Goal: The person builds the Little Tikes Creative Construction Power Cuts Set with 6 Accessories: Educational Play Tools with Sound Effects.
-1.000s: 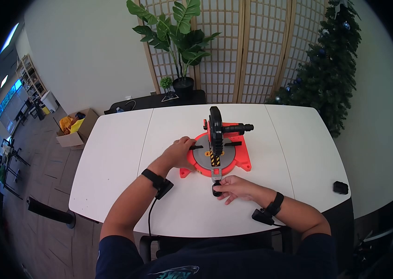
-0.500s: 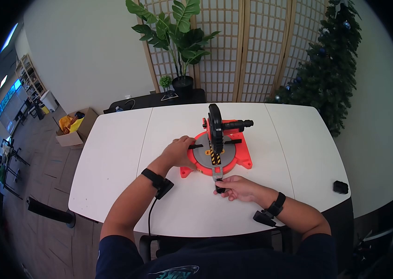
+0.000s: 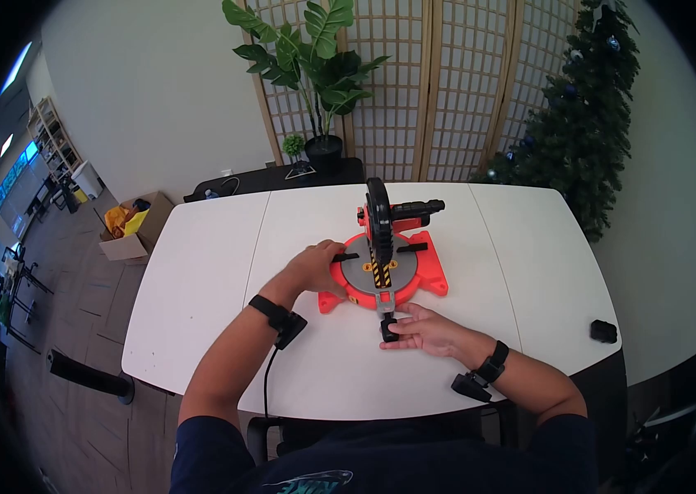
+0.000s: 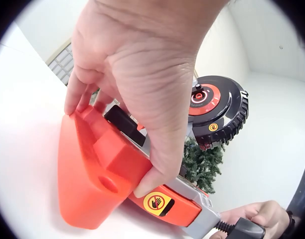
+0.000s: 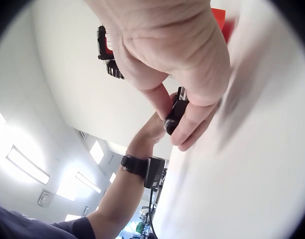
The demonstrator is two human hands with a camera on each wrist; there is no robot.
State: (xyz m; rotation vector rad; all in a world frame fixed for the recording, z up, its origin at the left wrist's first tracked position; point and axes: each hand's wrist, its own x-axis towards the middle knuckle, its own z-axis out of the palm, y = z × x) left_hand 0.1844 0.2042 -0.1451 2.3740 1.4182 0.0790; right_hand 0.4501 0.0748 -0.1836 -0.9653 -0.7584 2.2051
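An orange and grey toy miter saw (image 3: 431,267) stands on the white table, its black toothed blade (image 3: 378,222) raised upright over the round grey turntable (image 3: 401,274). My left hand (image 3: 312,267) holds the left side of the base; in the left wrist view its thumb (image 4: 155,180) presses by a yellow warning sticker (image 4: 157,203) while the fingers reach over the far side. At the front, my right hand (image 3: 432,332) pinches the saw's black knob (image 5: 177,117) between thumb and fingers. A threaded rod (image 4: 223,226) joins that knob to the turntable's grey arm.
A small black object (image 3: 602,332) lies near the table's right edge. Behind the table are a potted plant (image 3: 325,153), a lattice screen (image 3: 471,90) and a decorated tree (image 3: 570,123). An open cardboard box (image 3: 144,235) stands on the floor at the left.
The knob and turntable arm have swung slightly right, and the blade has tipped slightly back and left. My right fingers have shifted their hold on the knob. The left hand has stayed on the base.
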